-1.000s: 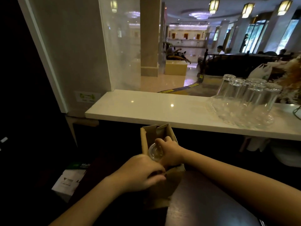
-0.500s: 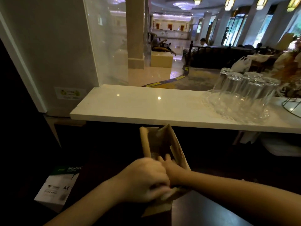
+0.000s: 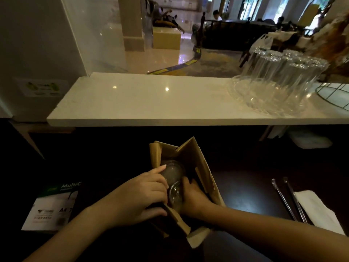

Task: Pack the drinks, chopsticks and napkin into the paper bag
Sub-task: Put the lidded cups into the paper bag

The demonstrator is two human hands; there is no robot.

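Note:
A brown paper bag [image 3: 203,167] stands open on the dark table in front of me. Two clear-lidded drink cups sit inside it, one farther back [image 3: 172,172] and one nearer [image 3: 175,194]. My left hand [image 3: 139,197] grips the bag's left wall, its index finger on the far cup's lid. My right hand [image 3: 193,198] reaches into the bag and holds the near cup. Wrapped chopsticks [image 3: 289,201] and a white napkin [image 3: 317,208] lie on the table to the right.
A white stone counter [image 3: 151,103] runs across behind the bag, carrying several upturned glasses [image 3: 279,80] and a wire basket [image 3: 336,95] at right. A pack of A4 paper [image 3: 54,207] lies at lower left. A glass partition rises behind the counter.
The view has tilted down. My right hand has sunk deeper into the bag with the cup, and a second cup lid now shows inside. Chopsticks and napkin have come into view.

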